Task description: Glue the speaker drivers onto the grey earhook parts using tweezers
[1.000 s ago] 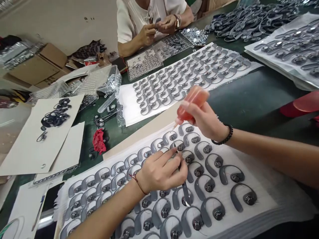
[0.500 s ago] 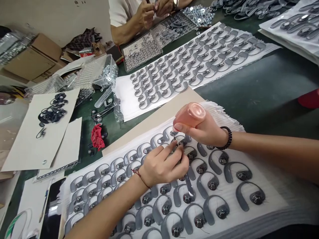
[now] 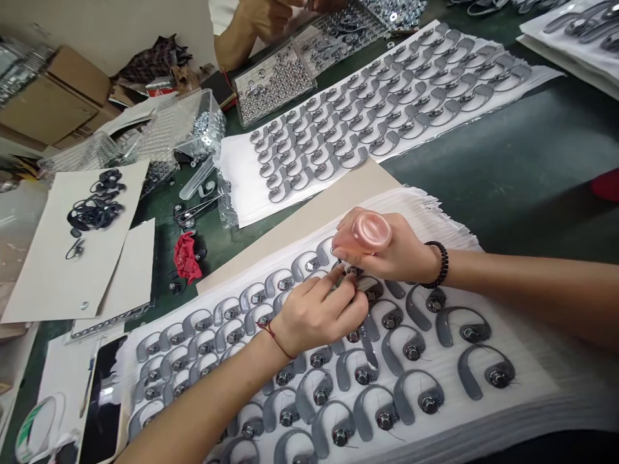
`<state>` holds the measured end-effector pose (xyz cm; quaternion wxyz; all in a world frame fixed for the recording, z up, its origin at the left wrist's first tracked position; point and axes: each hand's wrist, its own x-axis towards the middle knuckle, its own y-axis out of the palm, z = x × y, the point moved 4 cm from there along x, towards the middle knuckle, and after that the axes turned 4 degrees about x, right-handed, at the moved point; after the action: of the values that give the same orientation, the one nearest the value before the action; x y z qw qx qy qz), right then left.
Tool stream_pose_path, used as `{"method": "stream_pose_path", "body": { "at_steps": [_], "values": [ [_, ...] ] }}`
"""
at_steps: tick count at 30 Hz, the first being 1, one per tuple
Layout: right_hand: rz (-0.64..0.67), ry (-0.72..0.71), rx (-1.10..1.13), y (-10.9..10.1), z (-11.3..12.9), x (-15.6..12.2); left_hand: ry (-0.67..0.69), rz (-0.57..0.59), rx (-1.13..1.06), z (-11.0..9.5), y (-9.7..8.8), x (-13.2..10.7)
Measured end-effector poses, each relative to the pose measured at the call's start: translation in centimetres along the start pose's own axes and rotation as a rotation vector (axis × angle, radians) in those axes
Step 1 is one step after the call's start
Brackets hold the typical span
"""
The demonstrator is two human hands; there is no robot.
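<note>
My right hand (image 3: 396, 254) grips a small pink squeeze bottle (image 3: 367, 233), upended so its tip points down at a grey hook-shaped part (image 3: 355, 277) near the top of the nearest white sheet (image 3: 507, 335). My left hand (image 3: 316, 316) is closed on a thin metal tool (image 3: 367, 351), its fingertips pinched at the same part, right under the bottle tip. Rows of several grey hook parts with round metal inserts (image 3: 416, 351) cover that sheet around both hands.
A second sheet of grey parts (image 3: 382, 116) lies beyond. Another person's hands (image 3: 271, 16) work at clear trays of metal pieces (image 3: 273, 84) at the far edge. A red cloth scrap (image 3: 186, 256), black parts on card (image 3: 97, 209), a phone (image 3: 104, 399) and boxes sit left.
The bottle has tipped from slanted to upright-inverted and come down onto the part by my left fingertips. The view has shifted downward; my left hand stays at the same part.
</note>
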<state>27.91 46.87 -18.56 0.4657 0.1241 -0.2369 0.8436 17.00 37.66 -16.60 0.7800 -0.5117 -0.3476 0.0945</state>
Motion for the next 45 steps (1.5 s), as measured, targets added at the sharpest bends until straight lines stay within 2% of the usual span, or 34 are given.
{"method": "stream_pose_path", "body": {
  "at_steps": [19, 39, 45],
  "values": [
    [-0.063, -0.091, 0.007, -0.05, -0.31, -0.07, -0.029, -0.001, -0.029, 0.15, -0.10, 0.02],
    [-0.091, -0.075, -0.057, -0.32, -0.70, -0.23, -0.053, 0.023, -0.052, 0.55, -0.31, 0.41],
    [-0.094, -0.071, -0.078, -0.41, -0.66, -0.27, -0.096, 0.059, -0.047, 0.68, -0.19, 0.26]
  ]
}}
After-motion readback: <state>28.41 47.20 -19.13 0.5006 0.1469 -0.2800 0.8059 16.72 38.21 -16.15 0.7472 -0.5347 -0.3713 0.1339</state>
